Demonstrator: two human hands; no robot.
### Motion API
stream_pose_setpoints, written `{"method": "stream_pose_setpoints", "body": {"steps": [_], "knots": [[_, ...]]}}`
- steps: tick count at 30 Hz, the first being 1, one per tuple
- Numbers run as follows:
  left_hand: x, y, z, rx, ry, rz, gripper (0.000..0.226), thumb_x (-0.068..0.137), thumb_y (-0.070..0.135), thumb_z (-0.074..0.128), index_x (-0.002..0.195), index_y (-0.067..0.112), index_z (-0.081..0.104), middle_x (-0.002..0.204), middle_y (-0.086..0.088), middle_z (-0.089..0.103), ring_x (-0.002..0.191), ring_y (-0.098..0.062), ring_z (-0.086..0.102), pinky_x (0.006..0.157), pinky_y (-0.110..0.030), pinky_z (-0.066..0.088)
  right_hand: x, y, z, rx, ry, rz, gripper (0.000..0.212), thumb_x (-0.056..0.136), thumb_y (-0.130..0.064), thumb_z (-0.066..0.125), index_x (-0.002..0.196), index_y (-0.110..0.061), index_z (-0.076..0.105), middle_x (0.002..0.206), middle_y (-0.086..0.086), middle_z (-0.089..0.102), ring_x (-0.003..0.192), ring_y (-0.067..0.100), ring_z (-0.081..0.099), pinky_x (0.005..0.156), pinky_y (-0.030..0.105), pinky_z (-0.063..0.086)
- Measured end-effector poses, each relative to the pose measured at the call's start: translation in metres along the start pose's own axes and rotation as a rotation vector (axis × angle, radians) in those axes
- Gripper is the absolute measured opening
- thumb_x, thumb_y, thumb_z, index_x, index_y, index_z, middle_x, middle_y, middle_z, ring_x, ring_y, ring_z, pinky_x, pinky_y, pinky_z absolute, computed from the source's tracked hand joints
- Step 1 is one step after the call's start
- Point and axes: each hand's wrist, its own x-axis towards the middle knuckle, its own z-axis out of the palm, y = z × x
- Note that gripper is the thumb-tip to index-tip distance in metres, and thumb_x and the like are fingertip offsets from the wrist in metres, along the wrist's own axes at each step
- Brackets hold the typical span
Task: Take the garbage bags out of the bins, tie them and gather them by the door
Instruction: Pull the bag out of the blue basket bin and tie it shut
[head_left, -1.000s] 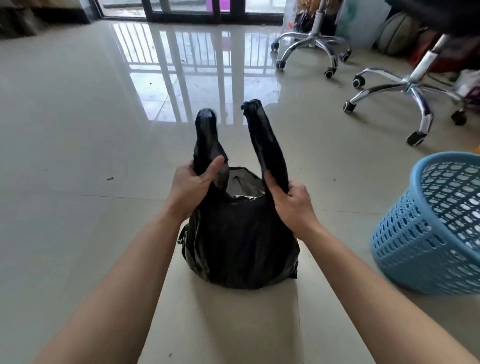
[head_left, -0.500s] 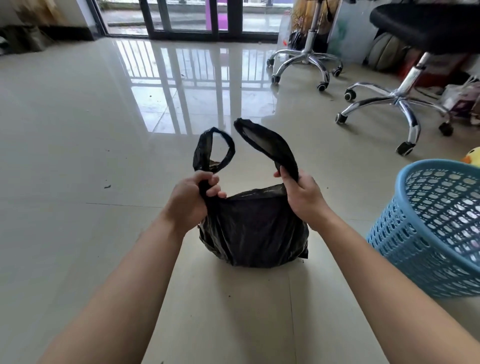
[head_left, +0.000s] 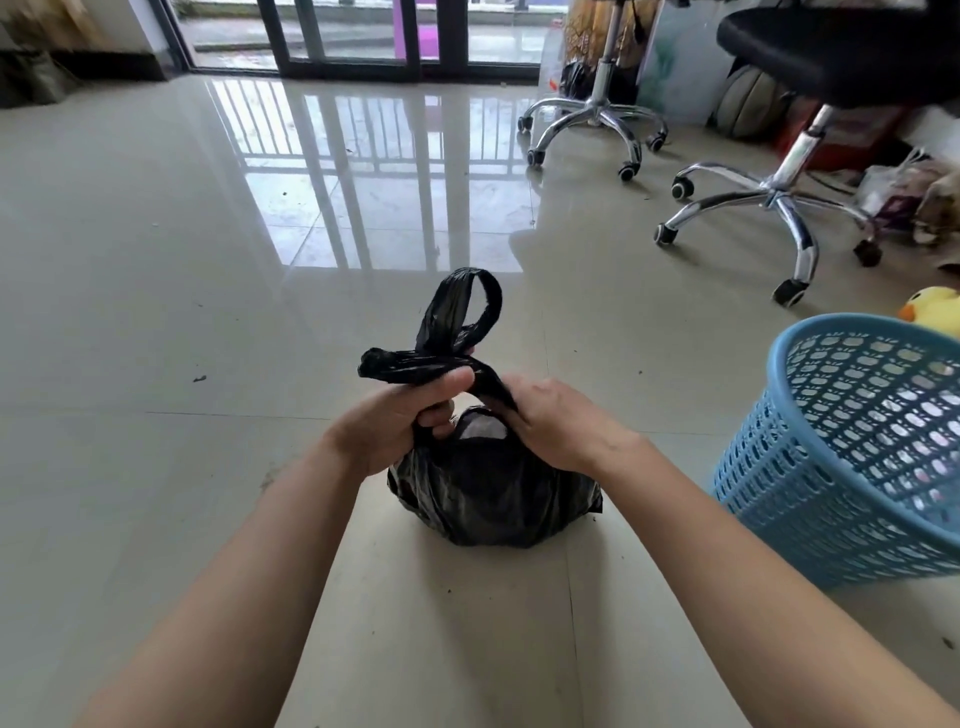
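A black garbage bag (head_left: 493, 493) sits on the tiled floor right in front of me. Its two handle loops (head_left: 457, 322) are crossed over each other above the bag's mouth. My left hand (head_left: 395, 421) grips one handle with fingers and thumb curled round it; that handle's end sticks out to the left. My right hand (head_left: 561, 426) holds the other handle low down, just beside the left hand. A small gap at the bag's mouth shows between my hands. A blue plastic mesh bin (head_left: 852, 457) stands to the right, tilted, with no bag in it.
Two office chairs on chrome wheeled bases (head_left: 769, 202) stand at the back right. A yellow duck toy (head_left: 935, 309) lies behind the bin. Glass sliding doors (head_left: 363, 36) line the far wall. Clutter sits along the right wall.
The two handles stood apart and upright before; now they are crossed over each other. My hands have come together above the bag's mouth.
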Motion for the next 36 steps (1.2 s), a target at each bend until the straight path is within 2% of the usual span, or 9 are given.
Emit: {"method": "stream_pose_setpoints", "body": {"steps": [7,13,16,20,23,28,32,34,36], "knots": [[0.003,0.006,0.004,-0.002,0.160,0.050,0.042,0.099,0.044,0.053,0.099,0.005,0.069,0.054,-0.003,0.023,0.041,-0.011,0.024,0.049,-0.026,0.033,-0.001,0.008,-0.006,0.222,-0.076,0.125,0.056,0.078,-0.079,0.051,0.089,-0.025,0.061,0.072,-0.005,0.063,0.070,0.015,0.059,0.067,0.037,0.049],[-0.001,0.010,0.011,0.014,0.102,0.018,0.048,0.095,0.051,0.055,0.093,0.005,0.071,0.052,-0.005,0.036,0.042,-0.013,0.028,0.051,-0.027,0.036,0.001,0.002,-0.039,0.784,0.020,0.232,0.077,0.065,-0.089,0.052,0.116,-0.031,0.057,0.107,-0.004,0.066,0.086,0.004,0.068,0.076,0.022,0.053],[0.002,0.010,0.015,0.049,0.063,0.007,0.052,0.093,0.054,0.055,0.095,0.005,0.071,0.056,-0.006,0.043,0.042,-0.013,0.031,0.053,-0.030,0.034,0.008,-0.007,-0.051,0.925,0.106,0.196,0.072,0.076,-0.081,0.051,0.121,-0.026,0.060,0.078,-0.008,0.061,0.062,0.009,0.057,0.059,0.020,0.046],[0.002,0.010,0.011,0.090,-0.002,-0.027,0.054,0.096,0.055,0.050,0.104,0.006,0.070,0.058,-0.002,0.049,0.041,-0.011,0.034,0.052,-0.027,0.035,0.012,-0.005,-0.061,0.813,0.158,0.104,0.019,0.094,-0.039,0.065,0.100,-0.023,0.074,0.050,-0.007,0.048,0.046,0.012,0.040,0.045,0.021,0.034],[-0.003,0.009,0.008,0.072,-0.042,-0.041,0.052,0.100,0.050,0.047,0.114,0.004,0.068,0.063,-0.001,0.052,0.044,-0.010,0.036,0.050,-0.024,0.037,0.012,0.003,-0.068,0.885,0.350,0.185,0.017,0.101,-0.017,0.055,0.102,-0.025,0.070,0.056,-0.003,0.065,0.046,0.011,0.057,0.045,0.019,0.043],[-0.002,0.007,0.008,-0.056,-0.065,-0.052,0.047,0.100,0.048,0.048,0.116,0.010,0.071,0.069,0.000,0.055,0.047,-0.010,0.040,0.053,-0.023,0.043,0.005,-0.001,-0.073,1.594,0.175,0.342,0.031,0.096,-0.004,0.038,0.095,-0.009,0.068,0.081,0.010,0.073,0.075,0.022,0.073,0.065,0.028,0.058],[0.000,0.003,0.004,-0.157,-0.043,-0.044,0.044,0.094,0.051,0.055,0.116,0.018,0.074,0.087,-0.004,0.073,0.051,-0.009,0.048,0.054,-0.023,0.047,0.004,-0.007,-0.079,1.324,0.182,0.277,0.023,0.089,-0.032,0.060,0.071,-0.022,0.071,0.077,-0.001,0.071,0.071,0.014,0.069,0.061,0.023,0.053],[0.003,0.003,0.004,-0.202,-0.002,-0.030,0.039,0.092,0.050,0.058,0.114,0.023,0.076,0.103,-0.008,0.075,0.054,-0.008,0.050,0.054,-0.021,0.046,0.004,-0.006,-0.081,1.088,0.243,0.210,0.010,0.088,-0.030,0.073,0.093,-0.021,0.072,0.079,-0.001,0.074,0.068,0.012,0.069,0.055,0.020,0.049],[0.005,0.003,0.002,-0.249,0.064,-0.006,0.036,0.091,0.047,0.061,0.108,0.021,0.077,0.113,-0.009,0.074,0.057,-0.006,0.052,0.051,-0.019,0.044,0.003,-0.005,-0.083,0.929,0.242,0.148,0.027,0.085,-0.024,0.078,0.109,-0.014,0.070,0.079,0.003,0.075,0.063,0.012,0.067,0.052,0.020,0.047]]}}
